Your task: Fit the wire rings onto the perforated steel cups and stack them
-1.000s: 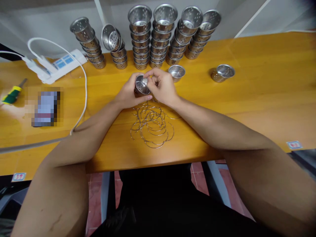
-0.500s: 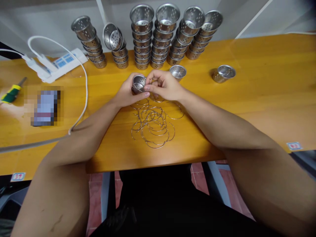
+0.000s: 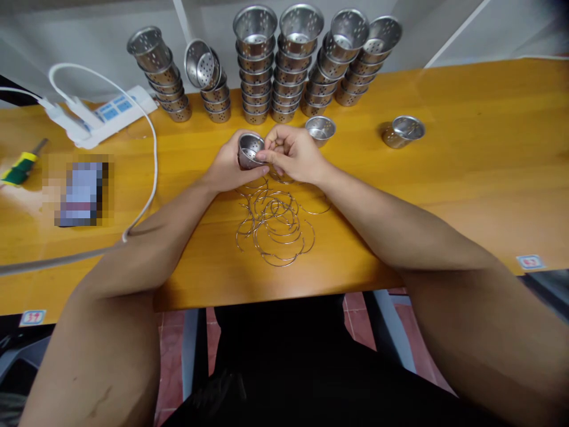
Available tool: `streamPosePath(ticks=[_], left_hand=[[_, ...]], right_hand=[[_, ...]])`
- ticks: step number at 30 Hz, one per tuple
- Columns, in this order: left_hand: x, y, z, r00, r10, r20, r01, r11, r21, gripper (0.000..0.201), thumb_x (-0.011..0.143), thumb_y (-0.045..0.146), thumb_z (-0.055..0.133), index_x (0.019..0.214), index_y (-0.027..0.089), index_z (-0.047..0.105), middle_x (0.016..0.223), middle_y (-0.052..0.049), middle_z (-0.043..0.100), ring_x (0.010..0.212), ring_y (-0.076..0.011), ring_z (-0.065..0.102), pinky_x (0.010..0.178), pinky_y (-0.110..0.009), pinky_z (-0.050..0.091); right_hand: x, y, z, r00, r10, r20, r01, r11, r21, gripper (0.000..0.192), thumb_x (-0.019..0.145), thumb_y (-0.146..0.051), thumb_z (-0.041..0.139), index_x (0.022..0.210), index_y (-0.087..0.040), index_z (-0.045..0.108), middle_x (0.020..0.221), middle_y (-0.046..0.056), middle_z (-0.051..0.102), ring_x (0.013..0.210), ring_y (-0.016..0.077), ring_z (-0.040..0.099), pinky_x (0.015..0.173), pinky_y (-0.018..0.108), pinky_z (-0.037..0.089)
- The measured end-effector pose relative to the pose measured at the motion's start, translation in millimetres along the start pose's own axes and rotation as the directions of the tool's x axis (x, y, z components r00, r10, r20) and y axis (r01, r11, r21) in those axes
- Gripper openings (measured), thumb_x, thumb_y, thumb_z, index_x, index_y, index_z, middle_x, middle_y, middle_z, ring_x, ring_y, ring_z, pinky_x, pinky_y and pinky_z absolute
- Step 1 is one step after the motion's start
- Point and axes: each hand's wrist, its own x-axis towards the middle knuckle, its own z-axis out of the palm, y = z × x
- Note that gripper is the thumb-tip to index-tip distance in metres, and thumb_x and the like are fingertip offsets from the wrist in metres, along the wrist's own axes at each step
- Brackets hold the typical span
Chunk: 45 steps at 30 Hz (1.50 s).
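A small perforated metal cup (image 3: 249, 148) is tilted with its mouth toward me, and my left hand (image 3: 226, 163) is wrapped round its left side and front. At the cup's right rim, my right hand (image 3: 296, 153) is closed, thumb and fingers pinched together. Whatever lies between those fingertips is too small to make out. Just below both hands, a tangle of thin open wire rings (image 3: 278, 222) lies on the wooden table (image 3: 355, 261). Another perforated cup (image 3: 320, 129) stands right behind my right hand.
Tall stacks of perforated cups (image 3: 255, 71) line the back by the wall. A single cup (image 3: 403, 131) stands to the right. On the left are a white power strip (image 3: 113, 115) with cables, a blurred phone (image 3: 83, 193) and a yellow-green screwdriver (image 3: 21, 167).
The cup in my left hand has turned slightly, so more of its inside shows. My right hand's fingertips have shifted a little at the rim.
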Motion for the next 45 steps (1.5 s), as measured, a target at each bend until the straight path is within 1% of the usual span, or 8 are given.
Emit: streamPosePath(ticks=[5,8,15,23,32,39,42,45], left_hand=[[0.2,-6.8,-1.0,0.995,0.094,-0.010,-0.095,0.995,-0.024,0.105,0.080,0.092,0.115,0.156,0.039,0.065,0.137,-0.006,0.084,0.114,-0.0357,0.080,0.100,-0.072,0.074],[-2.6,3.6,0.0,1.000,0.007,0.017,-0.008,1.000,0.028,0.103,0.090,0.097,0.104,0.160,0.036,0.059,0.144,-0.006,0.080,0.126,-0.0368,0.079,0.114,-0.072,0.070],[-3.8,48.2,3.2,0.986,-0.158,-0.050,0.164,0.978,0.130,0.117,0.101,0.119,0.066,0.168,0.025,0.047,0.150,-0.011,0.074,0.159,-0.0409,0.065,0.134,-0.072,0.057],[-0.8,62.4,-1.9,0.970,-0.199,-0.137,0.220,0.962,0.164,0.124,0.095,0.128,0.058,0.159,0.023,0.049,0.151,-0.009,0.076,0.155,-0.0286,0.068,0.130,-0.058,0.061],[2.7,27.3,5.6,0.985,-0.118,-0.129,0.107,0.990,-0.092,0.104,0.095,0.098,0.102,0.158,0.028,0.059,0.147,-0.011,0.077,0.151,-0.0357,0.070,0.125,-0.055,0.056],[1.1,29.7,3.4,0.996,-0.057,-0.070,0.057,0.998,0.000,0.121,0.091,0.096,0.108,0.170,0.022,0.054,0.167,-0.018,0.070,0.161,-0.0429,0.070,0.140,-0.058,0.058],[-3.1,27.0,1.7,0.999,-0.049,-0.022,0.051,0.996,0.076,0.132,0.087,0.099,0.108,0.178,0.025,0.047,0.179,-0.019,0.063,0.165,-0.0450,0.066,0.141,-0.062,0.062],[-6.9,10.0,-0.9,0.998,0.049,-0.034,-0.046,0.996,0.080,0.134,0.089,0.111,0.094,0.184,0.036,0.037,0.178,-0.016,0.062,0.152,-0.0421,0.073,0.122,-0.064,0.072]], right_hand=[[-1.2,0.9,0.9,1.000,-0.015,0.014,0.014,1.000,0.013,0.080,0.092,-0.102,0.097,0.109,-0.029,0.070,0.086,0.001,0.072,0.064,0.0177,0.063,0.050,0.032,0.054],[-1.8,3.0,1.3,1.000,-0.022,0.002,0.022,0.999,-0.028,0.078,0.095,-0.101,0.095,0.112,-0.029,0.072,0.090,0.003,0.073,0.069,0.0192,0.064,0.055,0.034,0.058],[-2.6,8.7,-3.2,0.968,-0.204,-0.145,0.155,0.944,-0.292,0.078,0.106,-0.097,0.086,0.140,-0.027,0.079,0.134,0.010,0.074,0.089,0.0213,0.072,0.082,0.043,0.074],[-8.6,2.4,-0.9,0.958,-0.282,-0.055,0.239,0.886,-0.398,0.059,0.119,-0.084,0.075,0.135,-0.029,0.088,0.144,0.017,0.077,0.129,0.0375,0.078,0.121,0.062,0.071],[-10.5,6.5,5.0,0.952,-0.302,0.057,0.296,0.851,-0.433,0.068,0.123,-0.084,0.065,0.149,-0.025,0.086,0.161,0.020,0.072,0.158,0.0423,0.071,0.142,0.068,0.057],[-6.9,-9.2,-1.1,0.974,-0.217,0.069,0.223,0.853,-0.472,0.094,0.106,-0.068,0.093,0.182,-0.025,0.059,0.182,0.022,0.064,0.172,0.0511,0.059,0.150,0.075,0.047],[-3.4,-25.4,-19.0,0.983,-0.155,0.101,0.185,0.830,-0.526,0.105,0.100,-0.057,0.101,0.187,-0.026,0.052,0.183,0.021,0.061,0.176,0.0532,0.053,0.153,0.077,0.044],[-3.4,-64.0,-56.2,0.993,-0.016,0.119,0.087,0.782,-0.617,0.097,0.097,-0.040,0.109,0.180,-0.028,0.060,0.177,0.018,0.065,0.170,0.0504,0.057,0.152,0.077,0.046]])
